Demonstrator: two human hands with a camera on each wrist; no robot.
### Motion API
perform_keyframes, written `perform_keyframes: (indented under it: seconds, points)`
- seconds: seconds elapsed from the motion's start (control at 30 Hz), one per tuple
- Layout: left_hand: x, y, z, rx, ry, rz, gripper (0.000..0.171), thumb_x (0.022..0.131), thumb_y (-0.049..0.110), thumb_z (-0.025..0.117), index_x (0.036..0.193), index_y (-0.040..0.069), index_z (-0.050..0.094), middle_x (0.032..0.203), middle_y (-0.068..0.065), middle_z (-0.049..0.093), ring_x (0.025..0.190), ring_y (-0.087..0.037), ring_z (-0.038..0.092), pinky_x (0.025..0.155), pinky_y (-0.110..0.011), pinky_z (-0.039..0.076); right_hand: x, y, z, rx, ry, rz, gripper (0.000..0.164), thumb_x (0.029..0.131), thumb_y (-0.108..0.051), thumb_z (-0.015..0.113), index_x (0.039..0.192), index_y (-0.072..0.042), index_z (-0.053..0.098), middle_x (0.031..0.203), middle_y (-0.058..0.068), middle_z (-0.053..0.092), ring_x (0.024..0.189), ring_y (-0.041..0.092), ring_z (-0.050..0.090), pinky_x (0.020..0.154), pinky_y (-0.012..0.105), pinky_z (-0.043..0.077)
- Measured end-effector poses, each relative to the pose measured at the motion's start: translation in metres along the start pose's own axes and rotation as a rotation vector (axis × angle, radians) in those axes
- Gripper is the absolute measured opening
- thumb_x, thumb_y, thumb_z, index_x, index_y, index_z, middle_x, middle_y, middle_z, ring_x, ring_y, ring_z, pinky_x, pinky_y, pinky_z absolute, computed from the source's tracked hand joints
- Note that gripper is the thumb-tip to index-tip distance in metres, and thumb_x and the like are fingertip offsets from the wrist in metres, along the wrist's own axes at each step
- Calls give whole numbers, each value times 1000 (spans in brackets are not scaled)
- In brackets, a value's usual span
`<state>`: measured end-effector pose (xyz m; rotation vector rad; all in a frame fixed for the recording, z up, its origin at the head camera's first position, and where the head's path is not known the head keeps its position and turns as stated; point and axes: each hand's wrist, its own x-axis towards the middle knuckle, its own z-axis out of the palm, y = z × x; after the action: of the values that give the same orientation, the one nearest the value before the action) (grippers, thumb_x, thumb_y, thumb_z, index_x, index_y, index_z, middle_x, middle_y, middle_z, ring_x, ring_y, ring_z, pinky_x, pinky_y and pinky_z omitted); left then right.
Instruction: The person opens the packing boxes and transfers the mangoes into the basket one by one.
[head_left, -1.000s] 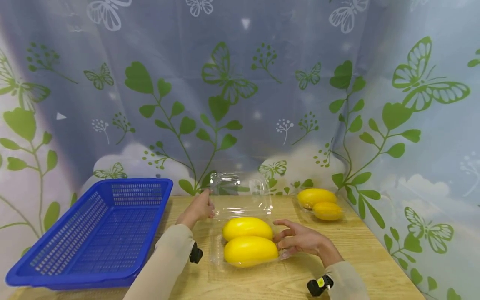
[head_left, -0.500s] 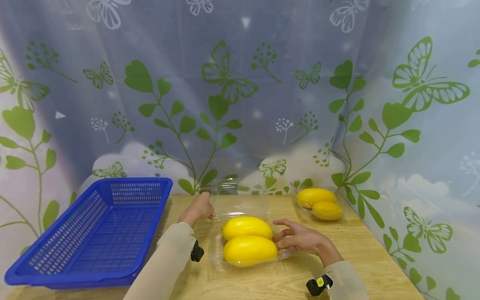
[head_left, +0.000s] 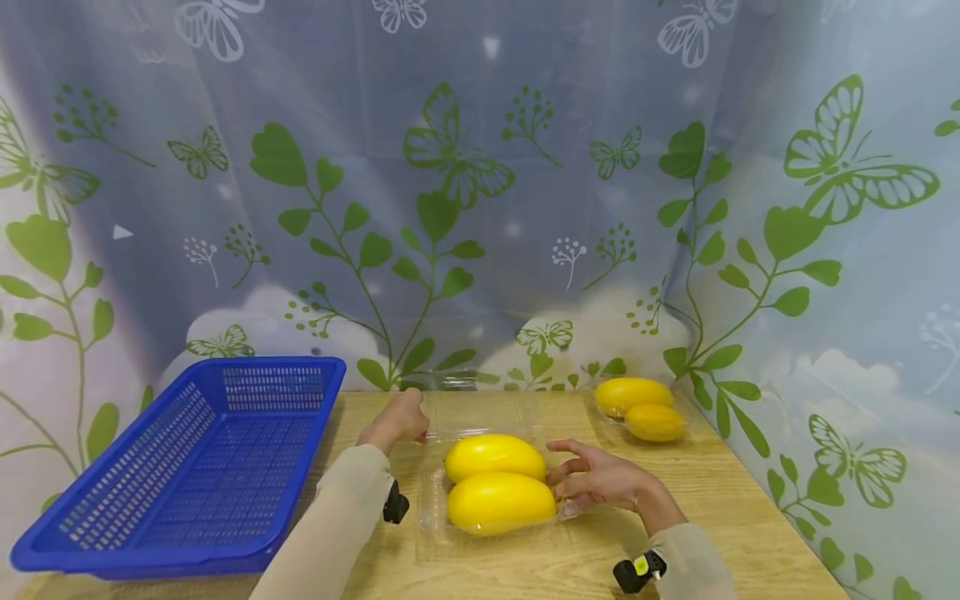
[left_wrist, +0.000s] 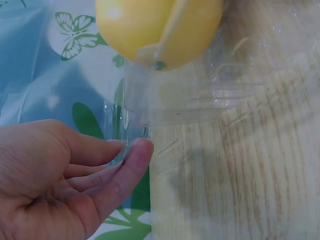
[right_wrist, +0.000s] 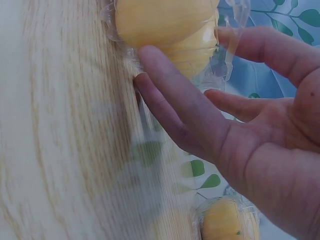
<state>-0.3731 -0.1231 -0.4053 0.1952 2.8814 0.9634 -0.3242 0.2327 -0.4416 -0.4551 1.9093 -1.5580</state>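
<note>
Clr. box point(head_left: 433, 502) w/ 2 yel. fruits point(head_left: 501, 503), R of blue basket point(head_left: 150, 560); L hand point(head_left: 396, 419), basket side, pinching lid point(head_left: 483, 410); R hand point(head_left: 600, 478), far side, fingers relaxed agst. box: best brace lightly, ease lid evenly.

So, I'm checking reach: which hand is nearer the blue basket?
Left: the left hand is between the blue basket and clear container; the right hand is at the container's opposite side.
</note>
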Motion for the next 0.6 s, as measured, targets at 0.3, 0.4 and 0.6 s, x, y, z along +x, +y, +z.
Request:
perform_keyframes:
  seconds: [0.3, 0.4, 0.6]
  points:
    - [0, 2, -3, 49, -34, -12, 46, 94, -4, 60, 137, -17, 51, 104, -25, 73, 67, -21, 72, 99, -45, 57, 0, 0, -1, 5, 1, 3, 88, 96, -6, 67, 163, 1, 11, 142, 33, 51, 107, 25, 69, 85, 40, 65]
    - [0, 1, -3, 52, -46, -18, 45, 94, -2, 61, 137, -16, 52, 109, -26, 72, 66, -18, 71, 101, -46, 57, 0, 0, 0, 4, 3, 5, 87, 96, -6, 67, 163, 1, 11, 142, 33, 51, 106, 25, 69, 85, 40, 65]
    - [-1, 0, -2, 40, -78, -13, 46, 98, 1, 60, 139, -16, 50, 115, -27, 69, 71, -22, 72, 88, -39, 63, 0, 0, 0, -1, 4, 5, 86, 97, -6, 66, 163, 1, 11, 141, 31, 53, 104, 24, 69, 83, 39, 65]
